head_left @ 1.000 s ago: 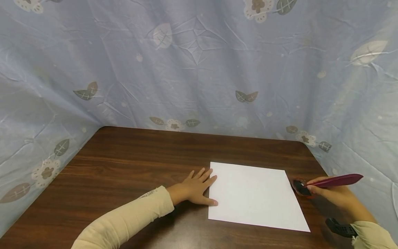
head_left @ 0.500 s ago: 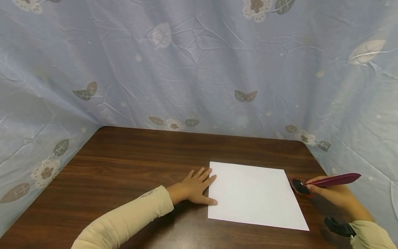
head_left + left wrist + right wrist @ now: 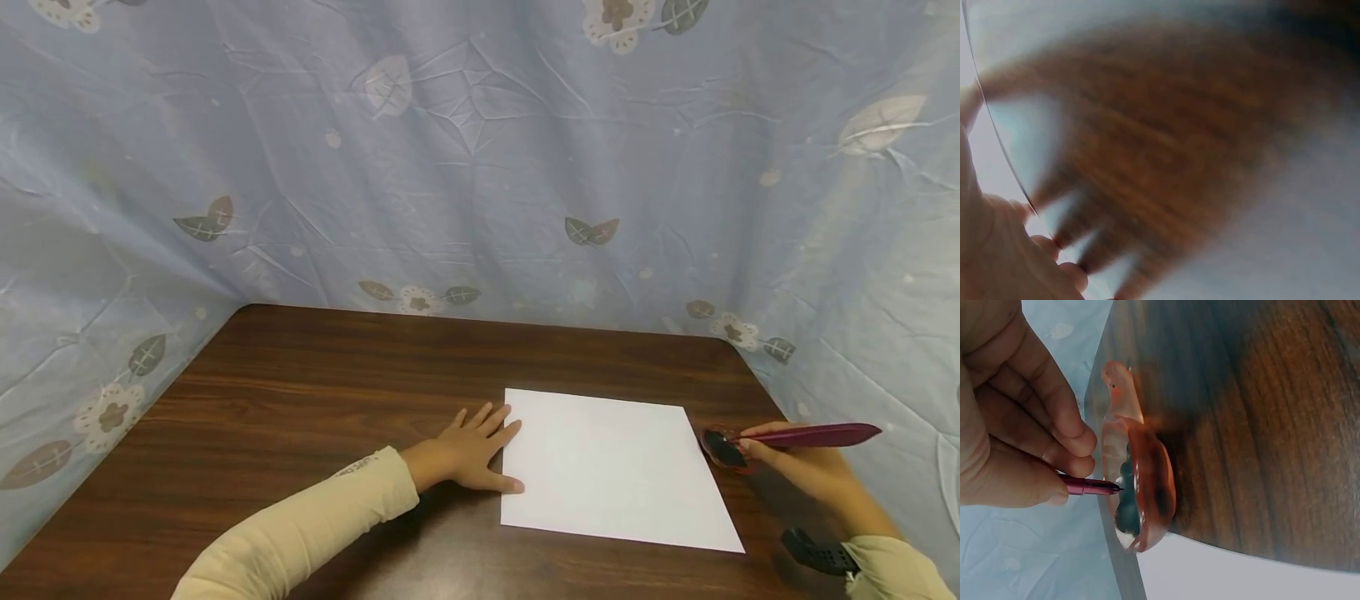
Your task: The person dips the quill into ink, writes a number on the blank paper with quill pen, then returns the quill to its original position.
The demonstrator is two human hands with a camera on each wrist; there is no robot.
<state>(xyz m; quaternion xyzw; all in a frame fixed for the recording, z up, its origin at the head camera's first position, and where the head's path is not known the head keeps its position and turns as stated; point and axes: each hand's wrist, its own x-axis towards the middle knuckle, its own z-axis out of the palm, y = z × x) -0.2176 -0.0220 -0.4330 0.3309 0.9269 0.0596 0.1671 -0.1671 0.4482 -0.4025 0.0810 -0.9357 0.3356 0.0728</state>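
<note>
In the head view my left hand lies with spread, straight fingers across the left edge of a white sheet of paper. The left wrist view has that hand at its left side, with a blurred reflection-like shape beside it. My right hand pinches a dark red quill pen between thumb and fingers, its feather pointing right. At the pen's tip sits a small translucent reddish dish with a stubby handle and dark ink-like contents. The pen's nib is at those contents; whether it touches them I cannot tell.
Both hands work over a dark wooden table. Its right edge runs close by the dish. Pale blue patterned cloth hangs behind and at both sides. A black band circles the right wrist.
The quill's feather end has dipped and swung slightly to the right, while its tip stays at the dish. The left hand keeps its place on the paper.
</note>
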